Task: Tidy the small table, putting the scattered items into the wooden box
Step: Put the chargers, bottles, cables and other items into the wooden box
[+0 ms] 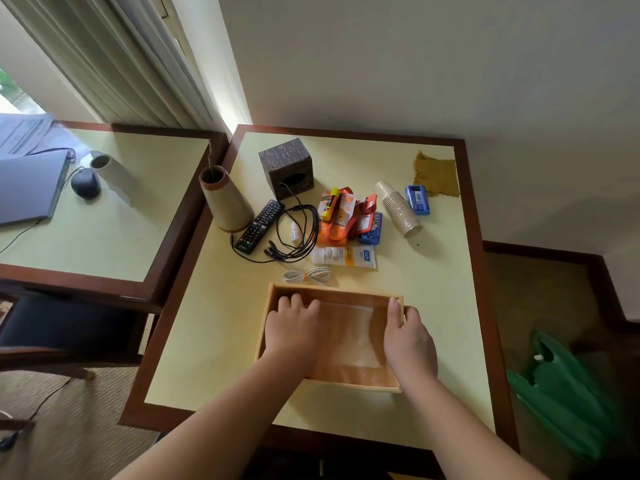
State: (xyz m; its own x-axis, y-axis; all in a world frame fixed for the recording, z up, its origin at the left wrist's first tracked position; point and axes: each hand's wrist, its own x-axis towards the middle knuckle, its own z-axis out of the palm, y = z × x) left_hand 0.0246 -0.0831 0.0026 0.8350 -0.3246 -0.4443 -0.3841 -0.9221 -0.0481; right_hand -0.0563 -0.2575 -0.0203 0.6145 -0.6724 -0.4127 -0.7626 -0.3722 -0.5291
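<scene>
Table (pixel 433 306), hands (pixel 294 327) on wooden box (pixel 332 292)

We see wooden box (pixel 349 296) on small table (pixel 194 341), near front edge. Behind it: coiled cable (pixel 306 274), tube (pixel 343 257), remote (pixel 259 226). Tissue box (pixel 285 168) further back; cup stack (pixel 398 208) right.

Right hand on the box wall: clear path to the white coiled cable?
Probably yes. The white cable lies just beyond the wooden box, nothing on top; the right hand must release the wall first.
</scene>
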